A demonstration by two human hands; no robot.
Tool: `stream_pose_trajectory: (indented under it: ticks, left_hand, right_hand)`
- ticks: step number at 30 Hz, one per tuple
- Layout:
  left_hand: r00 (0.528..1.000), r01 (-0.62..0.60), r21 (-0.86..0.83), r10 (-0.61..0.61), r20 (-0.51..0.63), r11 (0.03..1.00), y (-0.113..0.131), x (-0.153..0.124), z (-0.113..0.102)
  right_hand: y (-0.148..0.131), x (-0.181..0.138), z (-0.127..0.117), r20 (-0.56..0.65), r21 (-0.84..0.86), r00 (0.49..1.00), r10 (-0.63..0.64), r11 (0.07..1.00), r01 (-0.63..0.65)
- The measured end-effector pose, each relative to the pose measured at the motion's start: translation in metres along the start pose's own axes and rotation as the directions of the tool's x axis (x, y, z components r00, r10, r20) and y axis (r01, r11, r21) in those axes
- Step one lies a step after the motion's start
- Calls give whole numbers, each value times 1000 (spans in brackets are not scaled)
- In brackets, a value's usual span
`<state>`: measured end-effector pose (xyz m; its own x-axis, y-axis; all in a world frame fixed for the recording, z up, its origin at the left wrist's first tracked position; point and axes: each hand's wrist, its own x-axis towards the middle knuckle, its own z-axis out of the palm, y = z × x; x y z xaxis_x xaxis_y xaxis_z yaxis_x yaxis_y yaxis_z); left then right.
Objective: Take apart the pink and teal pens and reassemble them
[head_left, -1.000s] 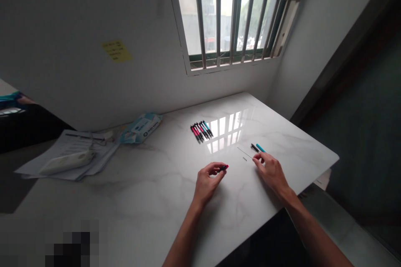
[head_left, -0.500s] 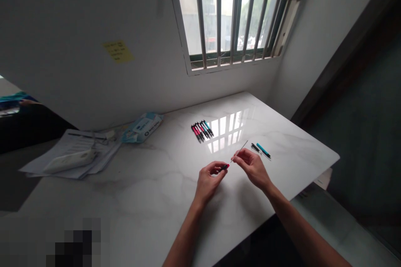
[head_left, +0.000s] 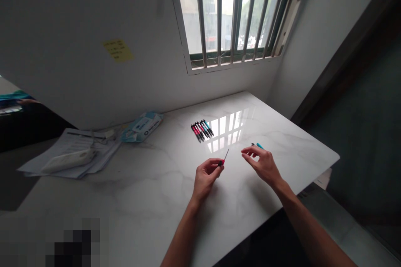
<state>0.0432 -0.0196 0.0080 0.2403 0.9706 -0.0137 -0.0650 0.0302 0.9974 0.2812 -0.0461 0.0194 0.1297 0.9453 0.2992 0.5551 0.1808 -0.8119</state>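
Between its fingertips my left hand pinches a pen barrel, dark with a red or pink end. A thin pen refill sticks up out of that end, slanting away to the right. My right hand is held in the air to the right with thumb and fingers apart, and nothing shows between them. Just behind it lies a teal pen part on the table, with a dark piece beside it; both are partly hidden by the hand.
A row of several red, white and teal pens lies on the white marbled table. Farther left are a blue-and-white wipes packet and papers under a white device. A barred window is above.
The refill has passed from my right hand into the barrel in my left. My right hand has let go, opened and drawn to the right, over the loose pen parts.
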Motion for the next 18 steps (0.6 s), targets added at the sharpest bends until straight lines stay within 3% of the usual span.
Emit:
stream_pose_trajectory:
  ticks: [3, 7, 14, 18]
  left_hand:
    - [997, -8, -72, 2, -82, 997, 3, 2, -4]
    - [990, 5, -69, -15, -140, 998, 3, 3, -8]
    - [987, 43, 182, -14, -158, 982, -2, 3, -12]
    - [986, 52, 222, -14, -168, 974, -2, 4, -16]
  right_hand:
    - [24, 3, -7, 45, -130, 998, 35, 991, -29]
    - [42, 2, 2, 117, -172, 992, 46, 985, -25]
    - [31, 18, 18, 188, -219, 981, -45, 972, 86]
    - [27, 26, 21, 257, -300, 965, -39, 946, 119]
